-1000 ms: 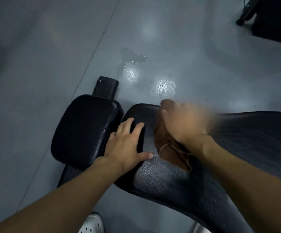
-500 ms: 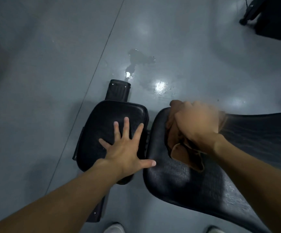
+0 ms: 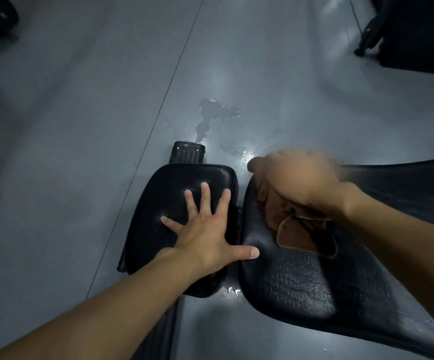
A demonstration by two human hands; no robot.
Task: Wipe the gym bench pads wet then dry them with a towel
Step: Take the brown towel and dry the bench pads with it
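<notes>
Black textured vinyl covers both bench pads. Small seat pad (image 3: 184, 203) sits left of the long back pad (image 3: 314, 287), narrow gap between them. Left hand (image 3: 205, 237) lies flat on the seat pad, palm down, fingers (image 3: 206, 196) spread wide, holding nothing; thumb tip reaches across the gap and touches the near edge of the back pad. Right hand (image 3: 299, 178) is motion-blurred, pressed down on the far left end of the back pad, fingers curled over a brown cloth (image 3: 304, 232) bunched under it. Cloth's loose folded end trails out from under the hand toward the wrist and lies on the back pad surface. Back pad surface looks damp and glossy, with droplets near its lower right edge. Black metal frame end (image 3: 187, 153) sticks out beyond the far side of the seat pad. Grey floor (image 3: 80, 126) has a water puddle (image 3: 210, 115) just beyond the frame end, plus wet shine under the gap at the pads' near side. Dark equipment (image 3: 415, 32) stands well apart from the back pad, far right.
</notes>
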